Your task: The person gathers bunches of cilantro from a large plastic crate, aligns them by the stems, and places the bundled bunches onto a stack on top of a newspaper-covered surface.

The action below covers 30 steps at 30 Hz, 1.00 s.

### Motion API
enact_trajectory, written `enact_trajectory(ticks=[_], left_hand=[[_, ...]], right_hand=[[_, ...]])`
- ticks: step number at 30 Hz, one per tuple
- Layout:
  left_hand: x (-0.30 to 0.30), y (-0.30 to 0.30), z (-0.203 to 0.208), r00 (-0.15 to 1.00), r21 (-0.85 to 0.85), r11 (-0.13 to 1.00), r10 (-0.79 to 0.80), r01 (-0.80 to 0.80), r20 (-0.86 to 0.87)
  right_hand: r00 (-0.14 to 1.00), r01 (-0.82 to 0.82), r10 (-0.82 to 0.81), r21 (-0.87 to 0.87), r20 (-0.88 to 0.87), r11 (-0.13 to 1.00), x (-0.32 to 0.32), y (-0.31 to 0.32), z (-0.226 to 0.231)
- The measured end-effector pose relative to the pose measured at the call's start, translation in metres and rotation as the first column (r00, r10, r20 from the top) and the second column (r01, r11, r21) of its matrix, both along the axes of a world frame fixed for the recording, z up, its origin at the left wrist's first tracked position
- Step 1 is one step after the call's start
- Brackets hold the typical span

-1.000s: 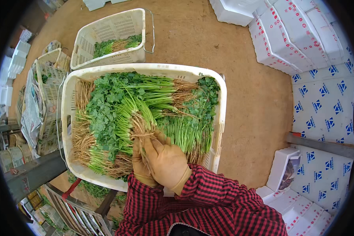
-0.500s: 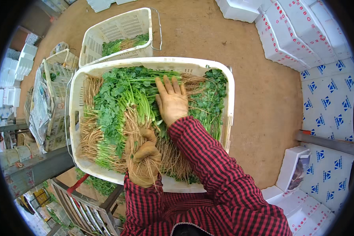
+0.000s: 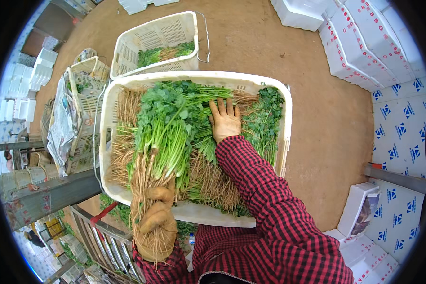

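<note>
Down and leftward has moved the left hand [image 3: 156, 222], clenched around roots [image 3: 149, 177] of a celery-like bunch [image 3: 163, 137], left of centre; the right hand [image 3: 226, 123] lies spread upon greens [image 3: 206, 135]. Hard pulling might tear roots.

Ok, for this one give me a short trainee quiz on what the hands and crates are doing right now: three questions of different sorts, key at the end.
1. True or false: the left hand is closed around the roots of a leafy bundle.

2. Multiple choice: how is the right hand held at the greens?
A) Balled into a fist
B) Open, palm down
C) Pinching a single stem

3. Fill the gap: the near crate holds ____ greens than the far crate beyond it.

Key: 1. True. 2. B. 3. more.
</note>
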<state>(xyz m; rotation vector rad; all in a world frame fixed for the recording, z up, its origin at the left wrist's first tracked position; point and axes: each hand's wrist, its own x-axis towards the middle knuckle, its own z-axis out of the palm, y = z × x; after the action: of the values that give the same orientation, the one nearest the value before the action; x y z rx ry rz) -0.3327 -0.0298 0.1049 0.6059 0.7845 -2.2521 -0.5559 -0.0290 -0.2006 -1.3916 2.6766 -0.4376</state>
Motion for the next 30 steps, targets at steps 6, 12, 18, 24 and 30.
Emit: enact_trajectory(ticks=[6,12,18,24,30], left_hand=[[0.040,0.013,-0.004,0.993,-0.141,0.984,0.095,-0.104,-0.072],[0.099,0.034,-0.005,0.943,-0.182,0.954,0.185,-0.240,-0.276],[0.178,0.053,-0.002,0.818,-0.246,0.931,0.088,-0.270,-0.568],[0.228,0.069,0.002,0.849,-0.427,0.833,0.089,-0.350,-0.521],[0.256,0.103,0.015,0.896,-0.693,0.683,0.427,-0.231,0.122]], right_hand=[[1.000,-0.018,0.018,0.027,0.016,0.999,0.000,0.001,0.004],[1.000,-0.011,0.007,0.146,0.028,0.989,-0.001,0.001,0.004],[0.997,0.002,0.024,0.320,-0.079,0.947,-0.004,-0.010,-0.006],[0.998,-0.022,0.002,0.317,0.062,0.948,0.009,-0.015,0.026],[0.267,-0.078,0.442,-0.438,0.857,0.896,0.169,0.012,0.167]])
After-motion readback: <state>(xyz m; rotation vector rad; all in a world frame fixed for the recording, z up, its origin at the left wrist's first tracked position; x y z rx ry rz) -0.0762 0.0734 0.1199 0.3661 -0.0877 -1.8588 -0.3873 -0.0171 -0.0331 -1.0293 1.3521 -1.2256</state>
